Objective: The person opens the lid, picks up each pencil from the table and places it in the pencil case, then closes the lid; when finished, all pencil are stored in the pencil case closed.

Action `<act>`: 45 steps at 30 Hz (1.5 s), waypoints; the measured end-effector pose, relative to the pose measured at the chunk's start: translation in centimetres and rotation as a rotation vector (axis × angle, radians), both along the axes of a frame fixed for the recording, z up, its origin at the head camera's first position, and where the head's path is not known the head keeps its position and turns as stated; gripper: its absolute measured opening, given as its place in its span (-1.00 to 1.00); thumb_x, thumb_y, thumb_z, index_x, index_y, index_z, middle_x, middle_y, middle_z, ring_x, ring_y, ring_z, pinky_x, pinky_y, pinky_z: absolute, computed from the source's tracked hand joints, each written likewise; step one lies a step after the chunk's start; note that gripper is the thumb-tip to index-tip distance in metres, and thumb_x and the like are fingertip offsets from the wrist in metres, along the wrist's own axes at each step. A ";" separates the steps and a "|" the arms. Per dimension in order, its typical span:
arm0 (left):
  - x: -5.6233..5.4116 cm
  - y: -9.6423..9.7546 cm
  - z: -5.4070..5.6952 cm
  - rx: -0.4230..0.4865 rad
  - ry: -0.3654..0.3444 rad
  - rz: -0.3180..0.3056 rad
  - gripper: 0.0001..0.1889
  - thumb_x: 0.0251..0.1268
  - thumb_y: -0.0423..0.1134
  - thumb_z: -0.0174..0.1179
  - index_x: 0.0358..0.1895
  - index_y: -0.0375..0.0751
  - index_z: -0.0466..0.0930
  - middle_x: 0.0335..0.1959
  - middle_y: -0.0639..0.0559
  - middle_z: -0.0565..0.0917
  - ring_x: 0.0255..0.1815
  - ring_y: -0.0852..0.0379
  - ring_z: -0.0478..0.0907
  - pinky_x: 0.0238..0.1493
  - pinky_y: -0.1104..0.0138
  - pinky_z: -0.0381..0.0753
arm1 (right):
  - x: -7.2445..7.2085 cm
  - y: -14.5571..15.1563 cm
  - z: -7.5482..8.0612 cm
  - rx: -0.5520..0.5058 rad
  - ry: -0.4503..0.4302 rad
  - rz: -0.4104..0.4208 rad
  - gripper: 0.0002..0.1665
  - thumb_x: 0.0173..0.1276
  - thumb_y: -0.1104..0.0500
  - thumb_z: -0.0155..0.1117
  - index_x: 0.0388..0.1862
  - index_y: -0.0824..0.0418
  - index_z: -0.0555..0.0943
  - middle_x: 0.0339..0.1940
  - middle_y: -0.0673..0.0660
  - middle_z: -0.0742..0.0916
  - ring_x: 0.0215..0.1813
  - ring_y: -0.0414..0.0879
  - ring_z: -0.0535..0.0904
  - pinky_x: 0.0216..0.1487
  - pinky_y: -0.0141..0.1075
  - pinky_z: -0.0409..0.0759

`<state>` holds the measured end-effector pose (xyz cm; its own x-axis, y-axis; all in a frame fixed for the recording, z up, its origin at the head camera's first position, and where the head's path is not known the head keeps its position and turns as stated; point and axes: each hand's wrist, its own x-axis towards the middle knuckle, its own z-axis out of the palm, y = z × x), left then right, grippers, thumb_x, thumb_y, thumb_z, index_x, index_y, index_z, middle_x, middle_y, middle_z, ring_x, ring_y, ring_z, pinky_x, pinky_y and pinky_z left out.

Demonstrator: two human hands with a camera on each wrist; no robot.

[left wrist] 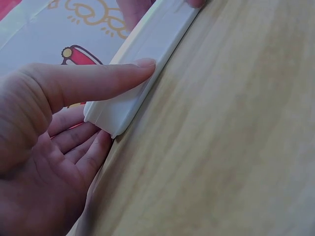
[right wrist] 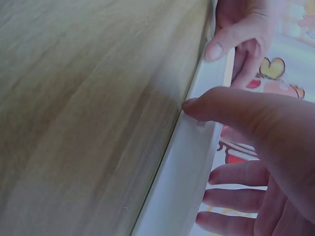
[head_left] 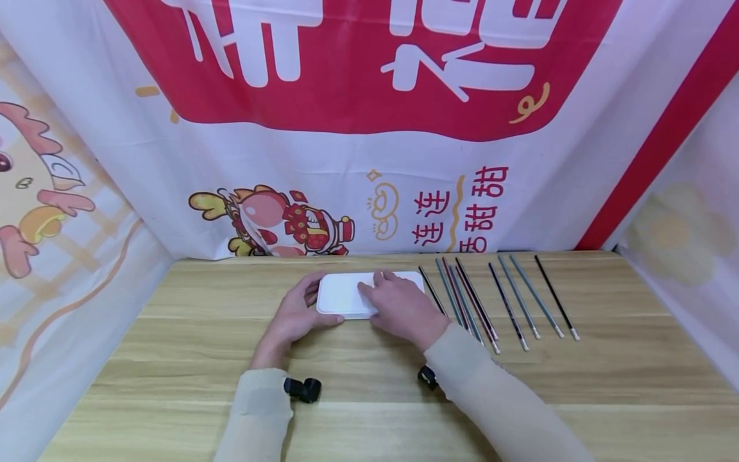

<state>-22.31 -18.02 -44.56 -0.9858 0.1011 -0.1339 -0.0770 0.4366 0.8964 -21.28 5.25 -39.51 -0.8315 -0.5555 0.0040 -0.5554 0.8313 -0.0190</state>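
Observation:
A white oblong pencil case (head_left: 340, 295) with rounded corners lies flat on the wooden table, its long side facing me. My left hand (head_left: 294, 314) grips its left end; in the left wrist view the thumb lies on the front side of the case (left wrist: 147, 37) and the fingers reach round the end. From the right, my right hand (head_left: 401, 308) holds the case, some fingers over the white top. The right wrist view has that thumb against the front side of the case (right wrist: 172, 182), with the other fingers at the far side.
To the right of the case, several pencils (head_left: 535, 296) in black, blue and dark red lie slanted on the table (head_left: 369, 423), white ends towards me. A printed cloth (head_left: 369, 154) hangs behind the table's back edge, with more cloth at both sides.

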 end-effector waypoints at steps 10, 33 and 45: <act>0.1 -0.1 0.0 -0.029 0.010 0.006 0.06 0.06 -0.27 0.70 0.65 -0.11 0.29 0.62 -0.24 0.41 0.63 -0.28 0.38 0.65 -0.09 0.38 | -0.5 -1.1 0.0 0.211 0.022 0.099 -0.15 0.48 -0.13 0.42 0.63 0.16 0.44 0.42 0.54 0.62 0.38 0.38 0.66 0.10 0.01 0.85; -0.3 0.2 -0.1 0.016 0.018 0.018 0.03 0.03 -0.42 0.67 0.62 -0.11 0.34 0.59 -0.24 0.45 0.61 -0.27 0.42 0.64 -0.07 0.42 | -0.6 -1.4 -0.3 0.280 0.044 0.158 -0.27 0.60 -0.05 0.23 0.59 0.31 0.45 0.39 0.53 0.65 0.39 0.46 0.63 0.20 0.22 0.77; -0.2 0.1 0.0 0.053 0.023 0.009 0.04 0.01 -0.51 0.63 0.63 -0.17 0.31 0.61 -0.27 0.42 0.62 -0.30 0.39 0.65 -0.09 0.38 | -0.5 -1.5 -0.2 0.256 0.066 0.185 -0.35 0.60 0.09 0.17 0.56 0.34 0.47 0.35 0.54 0.67 0.36 0.45 0.66 0.18 0.20 0.79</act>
<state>-22.48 -17.91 -44.55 -0.9895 0.0990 -0.1056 -0.0594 0.3876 0.9199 -21.81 3.76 -39.68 -0.7189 -0.6872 -0.1047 -0.6907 0.6892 0.2190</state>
